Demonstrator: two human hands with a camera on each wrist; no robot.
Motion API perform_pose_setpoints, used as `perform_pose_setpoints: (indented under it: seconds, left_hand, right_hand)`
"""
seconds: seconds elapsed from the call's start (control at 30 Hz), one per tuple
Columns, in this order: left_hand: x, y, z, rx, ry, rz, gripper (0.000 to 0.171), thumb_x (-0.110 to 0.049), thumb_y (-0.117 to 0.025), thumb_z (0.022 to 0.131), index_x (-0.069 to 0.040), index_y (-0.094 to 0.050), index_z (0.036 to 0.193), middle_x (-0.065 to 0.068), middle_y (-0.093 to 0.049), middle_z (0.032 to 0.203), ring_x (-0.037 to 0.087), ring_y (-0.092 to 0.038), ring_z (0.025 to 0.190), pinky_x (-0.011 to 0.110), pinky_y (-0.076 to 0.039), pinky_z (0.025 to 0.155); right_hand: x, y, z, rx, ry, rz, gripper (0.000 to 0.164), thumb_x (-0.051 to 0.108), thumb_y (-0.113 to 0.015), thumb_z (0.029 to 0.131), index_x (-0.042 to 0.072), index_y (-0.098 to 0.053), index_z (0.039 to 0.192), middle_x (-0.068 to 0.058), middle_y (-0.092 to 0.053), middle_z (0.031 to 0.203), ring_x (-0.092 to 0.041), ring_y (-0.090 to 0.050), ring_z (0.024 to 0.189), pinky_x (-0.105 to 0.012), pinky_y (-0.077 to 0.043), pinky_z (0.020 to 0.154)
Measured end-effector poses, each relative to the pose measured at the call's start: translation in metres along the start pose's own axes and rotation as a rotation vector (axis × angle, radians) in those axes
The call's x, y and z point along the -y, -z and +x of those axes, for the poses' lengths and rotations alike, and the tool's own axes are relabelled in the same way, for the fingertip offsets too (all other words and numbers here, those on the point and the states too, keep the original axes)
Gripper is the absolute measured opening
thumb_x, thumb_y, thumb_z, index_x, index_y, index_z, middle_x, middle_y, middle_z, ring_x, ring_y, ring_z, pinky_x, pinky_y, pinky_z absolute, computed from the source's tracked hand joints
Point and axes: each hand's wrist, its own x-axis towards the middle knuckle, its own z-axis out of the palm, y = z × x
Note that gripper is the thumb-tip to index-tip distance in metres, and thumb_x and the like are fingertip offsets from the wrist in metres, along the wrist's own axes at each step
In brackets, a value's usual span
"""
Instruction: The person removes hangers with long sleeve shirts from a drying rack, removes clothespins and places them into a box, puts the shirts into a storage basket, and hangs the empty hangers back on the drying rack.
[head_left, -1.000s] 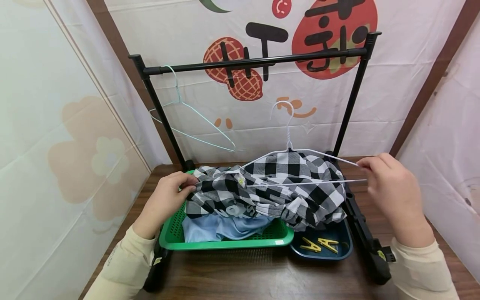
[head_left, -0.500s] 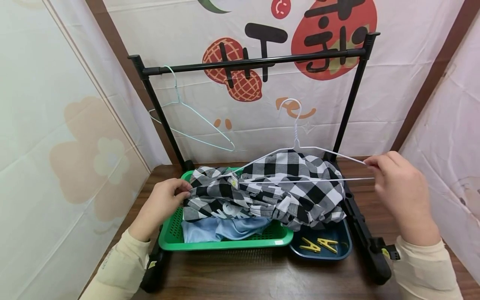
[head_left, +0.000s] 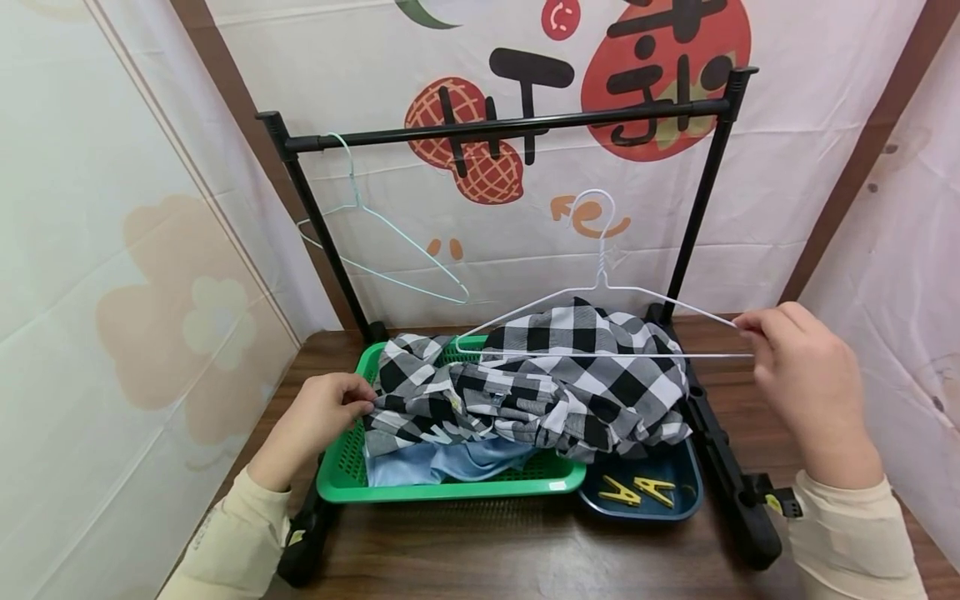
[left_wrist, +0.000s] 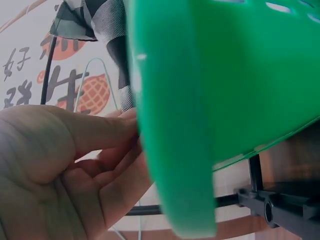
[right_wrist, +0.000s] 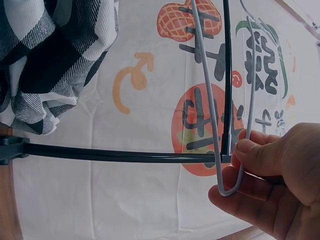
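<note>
A black-and-white checked shirt (head_left: 525,392) lies bunched over the green basket (head_left: 450,492) and partly over a blue tray (head_left: 637,510). My left hand (head_left: 315,425) pinches the shirt's left edge; in the left wrist view the thumb and fingers close on checked cloth (left_wrist: 120,65) beside the basket rim. The right hand (head_left: 810,387) grips one end of a white wire hanger (head_left: 600,258), which is held upright above the shirt. The hanger's bent end (right_wrist: 227,190) shows between thumb and fingers in the right wrist view. Its other end hovers over the basket, outside the cloth.
A black clothes rack (head_left: 480,129) stands around the basket, with a pale green hanger (head_left: 412,242) hooked on its bar at the left. Light blue cloth (head_left: 450,462) lies in the basket under the shirt. Two yellow clothes pegs (head_left: 637,490) are in the tray.
The white hanger has moved right and slightly up, and its left end has come out of the shirt. My left hand has drawn the shirt's edge a little left and down.
</note>
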Motion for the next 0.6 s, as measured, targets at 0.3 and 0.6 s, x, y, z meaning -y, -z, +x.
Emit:
perform_pose_setpoints:
  seconds: [0.3, 0.6]
  left_hand:
    - [-0.002, -0.003, 0.003, 0.082, -0.099, 0.110, 0.006, -0.009, -0.073, 0.083, -0.014, -0.071, 0.082, -0.005, -0.064, 0.079, 0.011, -0.056, 0.072, 0.027, -0.049, 0.061]
    - [-0.013, 0.015, -0.001, 0.121, -0.101, 0.000, 0.012, -0.012, -0.071, 0.086, -0.019, -0.070, 0.096, -0.006, -0.065, 0.085, 0.013, -0.061, 0.080, 0.027, -0.053, 0.067]
  right_hand:
    - [0.000, 0.002, -0.002, 0.002, -0.014, -0.004, 0.013, -0.002, -0.065, 0.084, 0.006, -0.072, 0.092, -0.009, -0.062, 0.079, -0.028, -0.059, 0.067, -0.048, -0.043, 0.058]
    - [-0.001, 0.001, -0.001, -0.003, -0.001, 0.001, 0.013, -0.002, -0.066, 0.085, 0.006, -0.072, 0.093, -0.009, -0.062, 0.079, -0.028, -0.060, 0.070, -0.048, -0.044, 0.059]
